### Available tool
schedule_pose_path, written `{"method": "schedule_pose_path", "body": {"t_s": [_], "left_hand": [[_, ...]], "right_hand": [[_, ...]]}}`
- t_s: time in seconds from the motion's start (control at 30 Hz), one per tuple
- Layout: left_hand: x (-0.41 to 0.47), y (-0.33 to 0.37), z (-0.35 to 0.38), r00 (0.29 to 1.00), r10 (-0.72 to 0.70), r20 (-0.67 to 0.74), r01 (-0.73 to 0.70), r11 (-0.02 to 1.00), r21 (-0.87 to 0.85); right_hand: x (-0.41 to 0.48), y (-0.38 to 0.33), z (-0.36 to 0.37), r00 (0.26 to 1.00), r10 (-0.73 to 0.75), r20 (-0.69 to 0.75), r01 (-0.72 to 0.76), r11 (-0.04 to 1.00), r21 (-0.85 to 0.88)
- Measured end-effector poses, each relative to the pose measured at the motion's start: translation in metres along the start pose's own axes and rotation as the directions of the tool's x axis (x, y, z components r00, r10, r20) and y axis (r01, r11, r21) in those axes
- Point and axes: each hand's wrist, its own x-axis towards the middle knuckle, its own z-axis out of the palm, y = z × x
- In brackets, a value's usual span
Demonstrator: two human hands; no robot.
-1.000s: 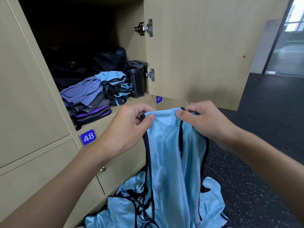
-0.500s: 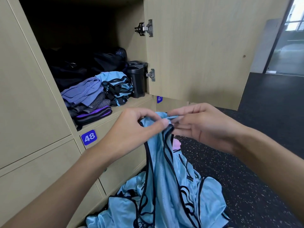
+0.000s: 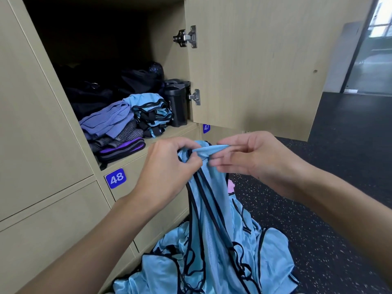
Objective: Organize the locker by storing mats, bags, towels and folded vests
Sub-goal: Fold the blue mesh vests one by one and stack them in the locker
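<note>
**Head view**

- **Blue vest** [image 3: 212,209], black-edged. It is held in the air in front of the locker [image 3: 42,124], its top bunched between both hands at frame centre. The long axis hangs toward 6 o'clock, and the tail runs into the loose vest heap [image 3: 273,249] on the floor [image 3: 339,209].
- **Left hand** [image 3: 167,166]. Grip closed, with the fingers curled round the gathered top. The forearm enters from 7 o'clock.
- **Right hand** [image 3: 256,160]. Grip pinching a strap fold between the thumb and nearly straight fingers. The forearm enters from 4 o'clock.
- **Folded vests** [image 3: 151,115]. They sit on the locker shelf at 11 o'clock from the grip, between a purple-grey stack [image 3: 110,124] and a black bottle [image 3: 177,107]. The left hand is nearer.
- **Judgement.** The vest is not yet folded. It likely needs doubling along its length before it goes to 11 o'clock.
</note>
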Motion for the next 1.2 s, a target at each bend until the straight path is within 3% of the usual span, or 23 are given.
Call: {"method": "schedule_pose_path", "body": {"t_s": [0.07,0.13,0.23,0.37,0.7,0.9,1.1,1.2], "left_hand": [[0.0,0.001,0.0,1.0,-0.006,0.008,0.006,1.0,-0.006],[-0.001,0.003,0.001,0.999,-0.025,0.034,0.027,0.999,-0.041],[-0.002,0.007,-0.002,0.997,-0.058,0.055,0.065,0.99,-0.123],[0.0,0.009,-0.006,0.992,-0.086,0.088,0.103,0.972,-0.212],[-0.002,0.018,-0.011,0.98,-0.034,0.198,0.1,0.936,-0.336],[0.006,0.033,-0.02,0.979,0.058,0.198,0.017,0.933,-0.358],[0.017,0.042,-0.02,0.992,0.07,0.103,-0.031,0.94,-0.339],[0.023,0.045,-0.028,0.995,0.06,0.077,-0.022,0.907,-0.42]], "right_hand": [[0.001,0.003,-0.001,0.994,-0.068,-0.09,0.045,0.972,-0.231],[0.002,0.007,-0.004,0.976,-0.175,-0.13,0.092,0.872,-0.481],[0.004,0.008,-0.009,0.972,-0.228,-0.064,0.127,0.729,-0.673],[0.004,0.007,-0.015,0.971,-0.239,0.014,0.201,0.781,-0.591],[0.0,0.0,-0.006,0.92,-0.376,-0.114,0.314,0.877,-0.365],[0.002,-0.021,-0.002,0.868,-0.438,-0.235,0.375,0.888,-0.267],[0.0,-0.03,-0.001,0.863,-0.452,-0.226,0.402,0.885,-0.233],[0.001,-0.032,-0.003,0.88,-0.438,-0.182,0.395,0.889,-0.231]]}}
